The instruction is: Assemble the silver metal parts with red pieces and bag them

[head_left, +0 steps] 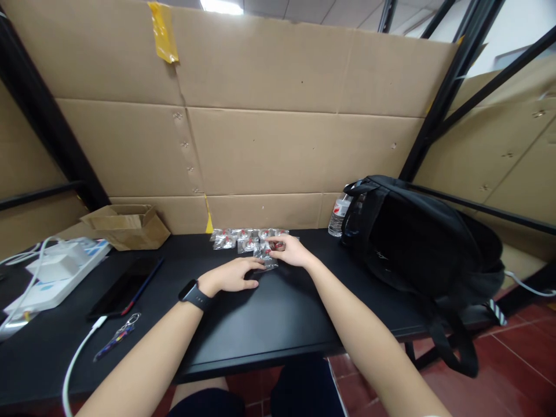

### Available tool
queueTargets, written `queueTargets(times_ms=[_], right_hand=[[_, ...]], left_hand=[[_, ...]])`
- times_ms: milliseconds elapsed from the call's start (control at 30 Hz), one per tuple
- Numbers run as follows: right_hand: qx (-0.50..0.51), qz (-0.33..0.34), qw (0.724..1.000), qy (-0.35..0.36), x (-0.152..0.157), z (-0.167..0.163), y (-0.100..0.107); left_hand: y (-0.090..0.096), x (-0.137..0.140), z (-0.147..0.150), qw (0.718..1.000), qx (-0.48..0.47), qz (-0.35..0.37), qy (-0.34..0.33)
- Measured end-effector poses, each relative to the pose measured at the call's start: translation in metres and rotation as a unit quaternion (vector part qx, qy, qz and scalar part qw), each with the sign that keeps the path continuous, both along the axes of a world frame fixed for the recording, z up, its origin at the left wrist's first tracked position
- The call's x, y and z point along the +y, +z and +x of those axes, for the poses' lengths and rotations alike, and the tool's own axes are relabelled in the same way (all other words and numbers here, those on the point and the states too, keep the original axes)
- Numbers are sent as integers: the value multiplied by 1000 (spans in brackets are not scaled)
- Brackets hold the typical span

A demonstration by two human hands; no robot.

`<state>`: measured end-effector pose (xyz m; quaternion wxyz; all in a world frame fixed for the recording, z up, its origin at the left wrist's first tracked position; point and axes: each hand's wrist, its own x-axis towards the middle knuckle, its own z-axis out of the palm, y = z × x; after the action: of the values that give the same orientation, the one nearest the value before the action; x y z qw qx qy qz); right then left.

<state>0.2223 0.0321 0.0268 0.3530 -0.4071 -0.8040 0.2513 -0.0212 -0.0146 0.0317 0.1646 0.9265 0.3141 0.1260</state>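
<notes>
Both hands rest on the black surface [278, 313] at twelve o'clock: the left hand [232, 276] lies flat and loose, fingertips touching a small clear packet [267, 260], while the right hand [290, 250] pinches its far edge. More packets [234, 238] sit in a row just beyond, each transparent and crinkly with a red-and-white piece inside. They look light, thin and slippery; an edge or corner seems the best grip. A black backpack [417, 243] sits at two o'clock.
</notes>
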Motion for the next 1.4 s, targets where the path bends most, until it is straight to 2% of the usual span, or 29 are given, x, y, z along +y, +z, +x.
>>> queueTargets(times_ms=[100,267,467,633,1033,1400], right_hand=[[-65,12,998,-11,-6,10,12],[-156,-16,988,3,-15,22,28],[-227,-16,974,4,-15,19,25],[-222,11,975,-15,-13,16,18],[-171,52,984,-14,-2,8,2],[-194,23,980,45,3,11,-4]], left_hand=[[1,-5,4,1000,14,7,14],[-2,-7,7,997,56,30,41],[-5,-14,18,987,87,122,59],[-10,-21,28,968,137,189,90],[-8,-24,33,957,166,220,88],[-13,-16,27,961,142,230,66]])
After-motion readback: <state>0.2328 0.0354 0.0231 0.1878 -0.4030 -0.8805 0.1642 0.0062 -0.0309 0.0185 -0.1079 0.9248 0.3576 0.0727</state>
